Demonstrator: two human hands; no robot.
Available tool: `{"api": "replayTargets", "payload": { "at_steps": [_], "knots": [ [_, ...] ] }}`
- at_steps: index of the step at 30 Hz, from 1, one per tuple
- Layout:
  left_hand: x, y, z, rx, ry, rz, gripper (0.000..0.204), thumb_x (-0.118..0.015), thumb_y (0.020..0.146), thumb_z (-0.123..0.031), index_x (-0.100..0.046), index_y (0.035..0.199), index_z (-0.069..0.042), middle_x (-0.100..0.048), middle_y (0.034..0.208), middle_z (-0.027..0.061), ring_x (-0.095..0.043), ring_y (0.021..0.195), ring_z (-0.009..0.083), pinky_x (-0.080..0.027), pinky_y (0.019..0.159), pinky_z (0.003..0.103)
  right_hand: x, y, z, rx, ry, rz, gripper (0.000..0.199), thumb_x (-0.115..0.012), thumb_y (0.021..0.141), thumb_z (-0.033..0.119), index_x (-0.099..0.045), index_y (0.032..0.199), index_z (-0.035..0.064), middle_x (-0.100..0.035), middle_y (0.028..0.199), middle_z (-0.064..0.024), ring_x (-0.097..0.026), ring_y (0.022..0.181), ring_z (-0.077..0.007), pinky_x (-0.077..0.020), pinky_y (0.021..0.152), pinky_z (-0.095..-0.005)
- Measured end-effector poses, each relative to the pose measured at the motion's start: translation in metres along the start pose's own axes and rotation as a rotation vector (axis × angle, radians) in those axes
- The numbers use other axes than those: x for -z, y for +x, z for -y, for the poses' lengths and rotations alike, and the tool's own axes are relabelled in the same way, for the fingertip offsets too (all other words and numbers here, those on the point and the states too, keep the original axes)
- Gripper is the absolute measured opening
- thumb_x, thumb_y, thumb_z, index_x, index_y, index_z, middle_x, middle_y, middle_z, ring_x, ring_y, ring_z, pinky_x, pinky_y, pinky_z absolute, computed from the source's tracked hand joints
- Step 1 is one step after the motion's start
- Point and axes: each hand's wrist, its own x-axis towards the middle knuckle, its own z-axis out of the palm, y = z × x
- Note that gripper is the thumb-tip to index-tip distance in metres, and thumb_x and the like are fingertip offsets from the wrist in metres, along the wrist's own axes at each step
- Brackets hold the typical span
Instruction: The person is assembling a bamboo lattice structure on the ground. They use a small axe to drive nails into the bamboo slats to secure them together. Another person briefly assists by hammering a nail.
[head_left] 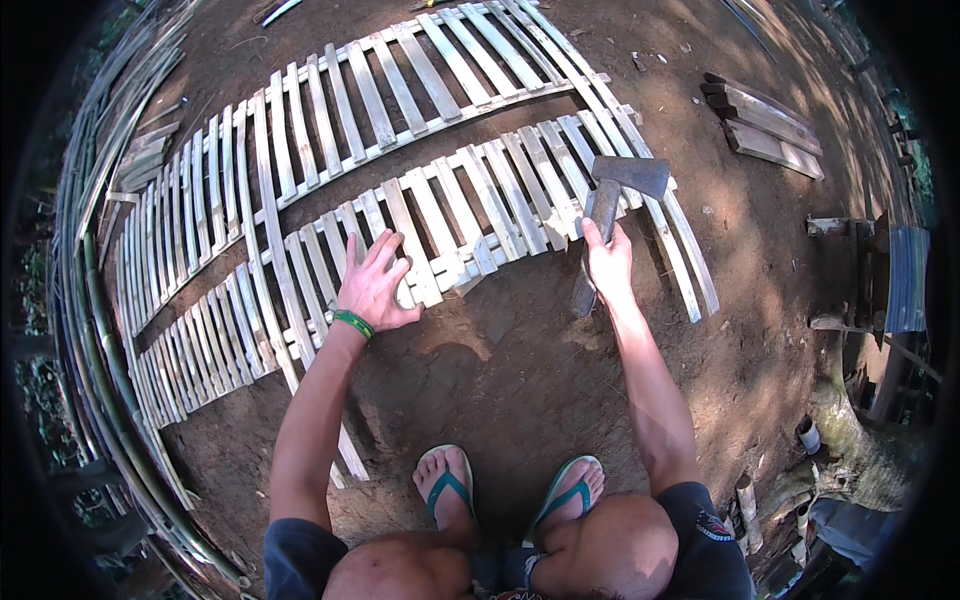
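Note:
A frame of pale bamboo-like slats (437, 208) lies on the ground before me, its short slats fixed crosswise over long strips. My left hand (376, 285) rests on the near slat ends with its fingers spread, a green band around the wrist. In my right hand (608, 262) is a hatchet (604, 205), gripped partway along its dark handle. Its dark, flat head (634, 176) points away from me and to the right, over the frame's near right corner. The handle's lower end sticks out below my fist. Whether the head touches the slats I cannot tell.
Long green bamboo poles (110, 370) and thin strips lie along the left. Several dark boards (765, 128) are stacked at the far right. A wooden structure with a bluish sheet (908, 278) stands at the right edge, above a tree root (868, 455). My sandalled feet are on bare soil.

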Motion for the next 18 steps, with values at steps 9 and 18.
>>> {"api": "replayTargets", "payload": {
  "at_steps": [9,18],
  "knots": [
    [-0.012,-0.017,0.001,0.076,0.012,0.126,0.083,-0.080,0.075,-0.065,-0.060,0.134,-0.009,-0.036,0.168,0.0157,-0.029,0.158,0.0340,-0.014,0.127,0.066,0.015,0.003,0.001,0.007,-0.202,0.103,0.041,-0.071,0.096,0.038,-0.069,0.103,-0.0023,-0.068,0.089,-0.0178,-0.069,0.094,-0.0317,-0.0520,0.090,-0.0460],
    [-0.029,0.031,-0.034,0.278,-0.058,-0.088,0.110,-0.075,0.075,-0.072,-0.035,0.165,-0.022,-0.026,0.174,0.0117,-0.022,0.160,0.0356,-0.011,0.128,0.064,0.038,-0.055,0.039,-0.065,-0.173,0.416,0.026,-0.070,0.103,0.025,-0.059,0.110,0.0023,-0.063,0.069,-0.0044,-0.059,0.052,-0.0105,-0.0476,0.047,-0.0291]
  ]
}}
